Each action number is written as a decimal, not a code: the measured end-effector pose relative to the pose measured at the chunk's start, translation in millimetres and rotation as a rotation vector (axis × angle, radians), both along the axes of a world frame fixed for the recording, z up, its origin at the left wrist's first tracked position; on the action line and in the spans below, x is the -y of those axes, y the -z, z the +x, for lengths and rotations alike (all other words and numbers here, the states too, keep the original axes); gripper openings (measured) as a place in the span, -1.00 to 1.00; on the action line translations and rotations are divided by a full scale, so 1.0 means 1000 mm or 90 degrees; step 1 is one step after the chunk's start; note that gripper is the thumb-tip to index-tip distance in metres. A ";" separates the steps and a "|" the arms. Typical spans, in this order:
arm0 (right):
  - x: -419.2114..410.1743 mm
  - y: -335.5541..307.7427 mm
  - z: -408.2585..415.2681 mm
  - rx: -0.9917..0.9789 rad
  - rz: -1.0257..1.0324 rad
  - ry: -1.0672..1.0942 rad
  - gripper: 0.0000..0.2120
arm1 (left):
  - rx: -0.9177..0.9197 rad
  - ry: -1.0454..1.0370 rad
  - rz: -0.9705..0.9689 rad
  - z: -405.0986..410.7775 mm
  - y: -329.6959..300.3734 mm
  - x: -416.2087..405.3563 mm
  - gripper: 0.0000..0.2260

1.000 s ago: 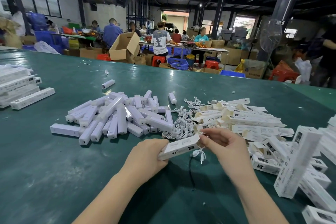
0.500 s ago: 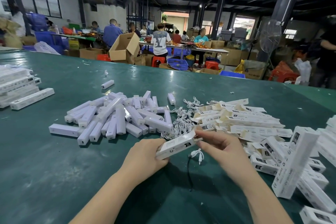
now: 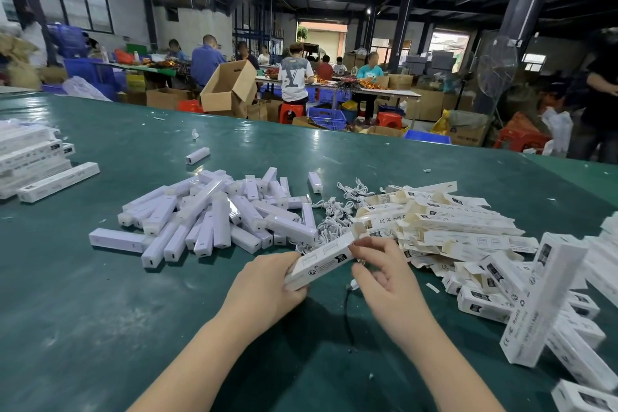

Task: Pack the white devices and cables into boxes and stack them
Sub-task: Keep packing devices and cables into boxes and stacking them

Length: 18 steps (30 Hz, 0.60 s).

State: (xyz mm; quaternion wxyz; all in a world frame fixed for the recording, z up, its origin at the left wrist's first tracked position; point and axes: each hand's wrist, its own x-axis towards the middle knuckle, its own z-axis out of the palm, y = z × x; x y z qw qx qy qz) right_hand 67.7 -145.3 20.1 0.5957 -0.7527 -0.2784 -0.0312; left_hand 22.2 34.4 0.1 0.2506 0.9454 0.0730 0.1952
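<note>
Box (image 3: 321,259): long, white, black print, tilted; left hand (image 3: 267,288) grips end, right hand (image 3: 381,274) pinches open flap

Left hand (image 3: 264,288) at about 7 o'clock, fingers curled round something held up off the table. Right hand (image 3: 384,274) at about 5 o'clock, fingertips (image 3: 359,246) pinching at the end of it. Both forearms bare, reaching up from the bottom.

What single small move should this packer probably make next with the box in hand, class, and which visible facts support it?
Probably push the cable fully in and fold the end flap shut. The left hand grips the box; the right hand works at its open end, where the flap stands up and part of the cable hangs out.
</note>
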 end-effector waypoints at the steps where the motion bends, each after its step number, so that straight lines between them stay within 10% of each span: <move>1: -0.002 0.001 -0.002 0.009 0.007 0.003 -0.58 | 0.004 -0.002 -0.009 0.000 0.001 0.000 -0.90; 18: -0.014 0.010 -0.022 0.123 0.011 0.096 -0.47 | -0.049 -0.092 0.081 0.000 0.004 -0.004 -0.80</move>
